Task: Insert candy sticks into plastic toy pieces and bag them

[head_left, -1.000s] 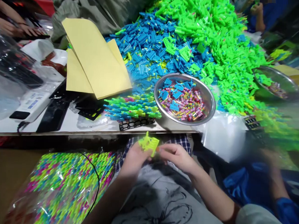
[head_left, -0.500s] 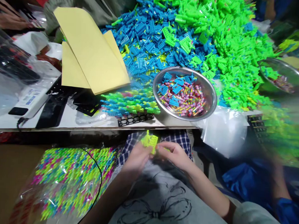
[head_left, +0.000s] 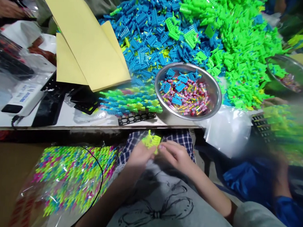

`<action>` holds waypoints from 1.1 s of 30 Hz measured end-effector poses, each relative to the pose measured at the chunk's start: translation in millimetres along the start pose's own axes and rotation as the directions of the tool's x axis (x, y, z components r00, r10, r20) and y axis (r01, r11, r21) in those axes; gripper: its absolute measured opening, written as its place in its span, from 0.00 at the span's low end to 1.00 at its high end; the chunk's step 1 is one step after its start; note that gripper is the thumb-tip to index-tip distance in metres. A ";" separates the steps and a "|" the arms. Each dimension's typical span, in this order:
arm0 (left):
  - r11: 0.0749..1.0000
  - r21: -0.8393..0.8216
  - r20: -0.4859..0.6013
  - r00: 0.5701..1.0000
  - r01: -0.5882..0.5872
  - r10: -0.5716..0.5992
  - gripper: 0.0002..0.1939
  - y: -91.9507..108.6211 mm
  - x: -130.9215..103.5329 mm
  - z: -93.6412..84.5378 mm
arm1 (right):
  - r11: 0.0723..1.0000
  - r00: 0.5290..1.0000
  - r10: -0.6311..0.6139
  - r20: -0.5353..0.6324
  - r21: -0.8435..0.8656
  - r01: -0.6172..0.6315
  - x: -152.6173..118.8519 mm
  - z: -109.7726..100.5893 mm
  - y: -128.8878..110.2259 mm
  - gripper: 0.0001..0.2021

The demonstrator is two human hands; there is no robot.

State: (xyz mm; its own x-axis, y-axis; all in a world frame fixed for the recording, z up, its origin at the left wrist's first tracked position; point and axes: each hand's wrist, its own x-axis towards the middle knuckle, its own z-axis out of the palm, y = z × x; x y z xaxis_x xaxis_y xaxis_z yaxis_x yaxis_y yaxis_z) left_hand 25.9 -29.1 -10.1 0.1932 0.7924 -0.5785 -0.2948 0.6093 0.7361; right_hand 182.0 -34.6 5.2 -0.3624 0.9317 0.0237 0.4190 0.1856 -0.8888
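Observation:
Over my lap, just below the table edge, my left hand (head_left: 137, 157) and my right hand (head_left: 175, 155) meet on a small yellow-green plastic toy piece (head_left: 152, 140). Both hands pinch it, the left from below, the right with its fingertips at the piece's right side. Straight ahead on the table stands a steel bowl (head_left: 215, 88) with blue plastic parts and several small pink and yellow pieces. Left of the bowl a row of blue, green and pink assembled pieces (head_left: 130, 104) lies on a black grid tray (head_left: 135, 118).
A big heap of blue parts (head_left: 149, 37) and green parts (head_left: 233, 40) fills the far table. Yellow envelopes (head_left: 89, 48) lie at left, beside a white power strip (head_left: 21, 97). A clear bag of coloured pieces (head_left: 64, 180) sits at lower left. A co-worker's blue sleeve (head_left: 241, 179) and second bowl (head_left: 289, 75) are at right.
The view has tilted slightly, so everything sits a little higher and further left. My hands stay together on the yellow-green piece, the right fingers shifting closer onto it.

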 end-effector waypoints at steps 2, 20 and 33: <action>0.997 0.069 -0.037 0.999 -0.020 0.023 0.09 0.6 -0.4 1.8 | 1.000 1.000 -0.009 0.019 -0.009 0.009 0.2 0.9 2.1 0.13; 0.941 0.338 -0.084 0.996 -0.010 0.041 0.26 27.2 3.7 -21.5 | 0.989 0.983 0.102 0.150 0.092 -0.117 13.4 4.0 16.5 0.13; 0.843 0.465 -0.061 0.941 -0.269 0.334 0.28 18.6 12.6 -56.6 | 0.976 0.994 -0.067 -0.092 -0.212 0.046 29.2 22.7 40.5 0.07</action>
State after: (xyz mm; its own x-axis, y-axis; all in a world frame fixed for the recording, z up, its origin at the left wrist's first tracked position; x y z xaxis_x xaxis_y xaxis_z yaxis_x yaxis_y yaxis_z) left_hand -30.2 -9.3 -23.5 0.0266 0.9472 -0.3196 0.1344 0.3135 0.9400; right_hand 169.4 -7.0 -40.5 -0.3115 0.9420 0.1251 0.5690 0.2903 -0.7694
